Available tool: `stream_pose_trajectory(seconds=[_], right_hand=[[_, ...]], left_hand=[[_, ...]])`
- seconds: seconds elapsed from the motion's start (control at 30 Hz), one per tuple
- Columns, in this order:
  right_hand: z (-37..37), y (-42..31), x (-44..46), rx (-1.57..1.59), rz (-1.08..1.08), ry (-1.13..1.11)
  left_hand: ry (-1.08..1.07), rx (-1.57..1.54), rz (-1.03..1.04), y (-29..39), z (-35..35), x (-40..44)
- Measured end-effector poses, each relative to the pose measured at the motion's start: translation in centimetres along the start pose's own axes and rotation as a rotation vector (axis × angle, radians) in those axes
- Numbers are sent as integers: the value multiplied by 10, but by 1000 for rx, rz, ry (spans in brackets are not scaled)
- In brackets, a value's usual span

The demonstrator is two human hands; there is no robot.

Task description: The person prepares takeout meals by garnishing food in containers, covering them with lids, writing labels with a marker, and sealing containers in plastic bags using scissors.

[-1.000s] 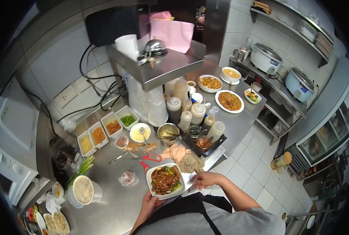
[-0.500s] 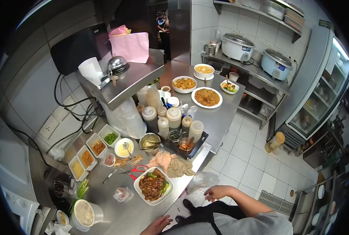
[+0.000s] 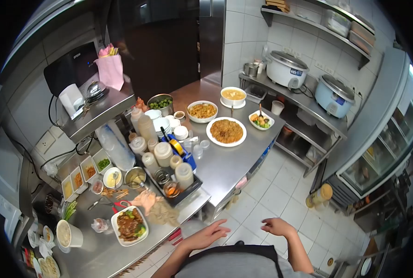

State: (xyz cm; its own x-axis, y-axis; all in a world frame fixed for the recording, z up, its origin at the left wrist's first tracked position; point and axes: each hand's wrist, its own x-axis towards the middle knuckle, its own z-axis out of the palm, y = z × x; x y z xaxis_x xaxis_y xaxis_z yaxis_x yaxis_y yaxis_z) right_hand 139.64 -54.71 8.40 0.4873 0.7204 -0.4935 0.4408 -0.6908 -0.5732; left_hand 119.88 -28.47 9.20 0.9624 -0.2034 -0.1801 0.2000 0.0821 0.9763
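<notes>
My left hand (image 3: pixel 208 235) is held in front of my body, just off the steel counter's edge, with its fingers stretched out and nothing in them. Over the floor to the right hangs my right hand (image 3: pixel 279 228), loosely bent and empty. Nearest the left hand on the counter are a square white dish of sauced meat with broccoli (image 3: pixel 130 225) and a crumpled tan cloth (image 3: pixel 163 214). Red-handled scissors (image 3: pixel 122 204) lie behind the dish. Farther along stand a plate of fried rice (image 3: pixel 226 131), a bowl of noodles (image 3: pixel 201 111), a soup bowl (image 3: pixel 233 95) and a small vegetable dish (image 3: pixel 261 121).
A black tray (image 3: pixel 193 189) packed with squeeze bottles sits by the counter edge. Several garnish containers (image 3: pixel 91 169) line the wall side. Two rice cookers (image 3: pixel 287 69) stand on a back shelf; a glass-door fridge (image 3: pixel 375 134) is at the right. White tiled floor (image 3: pixel 273 187) lies between.
The view has swung left and toward the far counter end. Both hands have risen in front of my body; the left has moved from low by the counter edge. The dishes stay put.
</notes>
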Motion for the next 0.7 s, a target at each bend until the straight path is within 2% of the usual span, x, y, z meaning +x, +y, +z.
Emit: stream_pose_trajectory(seconds=[0.13,0.2,0.23,0.27,0.33,0.4,0.53,0.57,0.6,0.63,0.67,0.7], right_hand=[[-80,59,-13,-32,76,71],[-119,74,-8,-64,68,40],[-137,79,0,-46,36,43],[-153,83,11,-27,0,47],[-187,81,36,-22,-76,58],[-216,70,68,-37,-160,41],[-275,42,134,-80,-352,-52],[-294,39,154,-90,-392,-84],[-315,38,174,-74,-422,-93],[-336,41,191,-66,-424,-67],[-360,43,209,-61,-425,-35],[-384,46,226,-55,-427,-3]], left_hand=[[146,-134,112,44,7,113],[306,-423,85,73,-6,163],[390,-537,151,82,-16,186],[475,-646,220,90,-32,209],[678,-663,274,105,-73,249],[721,-842,307,102,-137,287],[1242,-520,217,73,-262,350],[1394,-417,111,82,-279,356],[1527,-271,26,52,-330,374],[1542,-328,159,33,-363,378],[1479,15,520,23,-395,386],[1514,-220,483,42,-385,391]])
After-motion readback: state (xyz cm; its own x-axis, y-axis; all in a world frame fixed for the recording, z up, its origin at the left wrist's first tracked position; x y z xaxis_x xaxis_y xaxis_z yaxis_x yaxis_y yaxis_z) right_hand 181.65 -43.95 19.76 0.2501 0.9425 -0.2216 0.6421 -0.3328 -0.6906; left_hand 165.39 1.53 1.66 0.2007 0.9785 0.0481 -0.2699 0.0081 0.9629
